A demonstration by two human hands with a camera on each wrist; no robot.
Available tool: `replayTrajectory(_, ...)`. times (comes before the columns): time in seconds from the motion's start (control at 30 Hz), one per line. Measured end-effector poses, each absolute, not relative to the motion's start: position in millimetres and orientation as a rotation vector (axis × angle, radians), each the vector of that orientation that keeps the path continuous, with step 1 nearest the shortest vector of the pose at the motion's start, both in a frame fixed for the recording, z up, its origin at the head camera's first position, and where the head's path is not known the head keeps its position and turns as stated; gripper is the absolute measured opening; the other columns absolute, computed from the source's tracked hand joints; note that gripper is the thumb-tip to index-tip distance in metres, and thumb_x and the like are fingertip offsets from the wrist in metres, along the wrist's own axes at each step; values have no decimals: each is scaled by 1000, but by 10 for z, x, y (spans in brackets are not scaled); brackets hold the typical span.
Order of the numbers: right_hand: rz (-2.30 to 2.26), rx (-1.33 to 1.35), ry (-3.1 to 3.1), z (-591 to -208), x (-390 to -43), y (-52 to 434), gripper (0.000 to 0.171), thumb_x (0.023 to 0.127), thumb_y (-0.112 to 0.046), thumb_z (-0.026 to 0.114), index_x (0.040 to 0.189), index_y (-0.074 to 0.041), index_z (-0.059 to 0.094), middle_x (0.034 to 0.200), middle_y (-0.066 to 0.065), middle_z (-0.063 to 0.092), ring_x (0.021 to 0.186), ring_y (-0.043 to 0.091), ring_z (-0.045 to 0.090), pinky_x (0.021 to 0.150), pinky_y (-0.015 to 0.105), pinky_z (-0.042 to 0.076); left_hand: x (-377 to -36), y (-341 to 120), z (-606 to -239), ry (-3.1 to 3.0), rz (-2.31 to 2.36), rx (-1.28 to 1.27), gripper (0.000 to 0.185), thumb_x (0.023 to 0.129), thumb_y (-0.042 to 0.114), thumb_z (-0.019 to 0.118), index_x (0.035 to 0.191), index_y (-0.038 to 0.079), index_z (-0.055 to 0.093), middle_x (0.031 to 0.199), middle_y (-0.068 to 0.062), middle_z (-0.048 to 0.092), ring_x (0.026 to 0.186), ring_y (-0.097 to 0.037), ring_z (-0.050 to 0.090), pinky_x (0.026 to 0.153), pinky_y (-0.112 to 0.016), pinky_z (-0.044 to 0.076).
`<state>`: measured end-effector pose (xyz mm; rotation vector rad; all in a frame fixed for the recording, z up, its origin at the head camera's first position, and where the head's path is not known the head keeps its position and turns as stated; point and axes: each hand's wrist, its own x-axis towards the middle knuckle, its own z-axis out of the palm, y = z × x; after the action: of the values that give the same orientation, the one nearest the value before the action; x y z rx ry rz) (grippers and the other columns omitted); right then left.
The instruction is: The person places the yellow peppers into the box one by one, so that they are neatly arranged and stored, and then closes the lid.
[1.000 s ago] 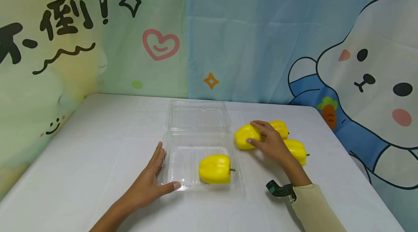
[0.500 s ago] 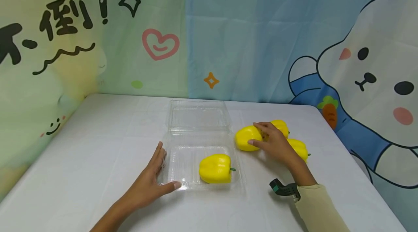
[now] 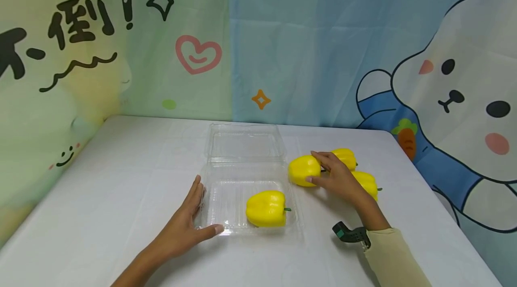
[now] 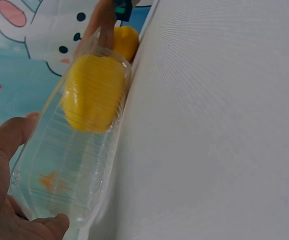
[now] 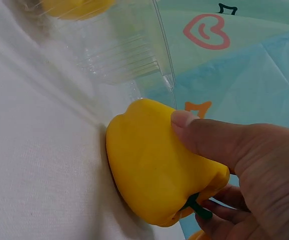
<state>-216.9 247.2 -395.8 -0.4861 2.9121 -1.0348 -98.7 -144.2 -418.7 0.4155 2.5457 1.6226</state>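
While head cam hides it, R wrist shows thumb (image 5: pixel 194 131) on pepper (image 5: pixel 154 165).

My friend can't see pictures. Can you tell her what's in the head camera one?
A right hand grips a yellow pepper on a white table, with two more peppers behind it. The left hand rests on the edge of an open clear box, which has one pepper inside.

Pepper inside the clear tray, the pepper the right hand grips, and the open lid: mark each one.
pepper in the tray (image 3: pixel 265 209), head view, middle of its yellow body
gripped pepper (image 5: pixel 154 170), right wrist view, its yellow side
open lid (image 3: pixel 244 142), head view, its clear centre
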Motion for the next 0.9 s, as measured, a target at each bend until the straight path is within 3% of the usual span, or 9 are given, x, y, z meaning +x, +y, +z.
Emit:
replayTrajectory(0.43,-1030,-474,2976,-3965,-2179,2456,77,85,-28,77,147,-1,40,140,20,41,125,38,46,104,51,40,-998,-1452,-4196,2555,1618,446,117,77,44,81,154,-1,4,162,-4,-8,145,-24,13,110,-36,23)
replayTrajectory(0.9,-1141,-460,2986,-3943,-2166,2457,75,88,-26,75,147,1,38,140,21,40,127,36,44,103,49,41,-990,-1444,-4187,2566,1601,403,120,76,41,83,156,7,0,163,-3,-4,145,-20,16,111,-37,22)
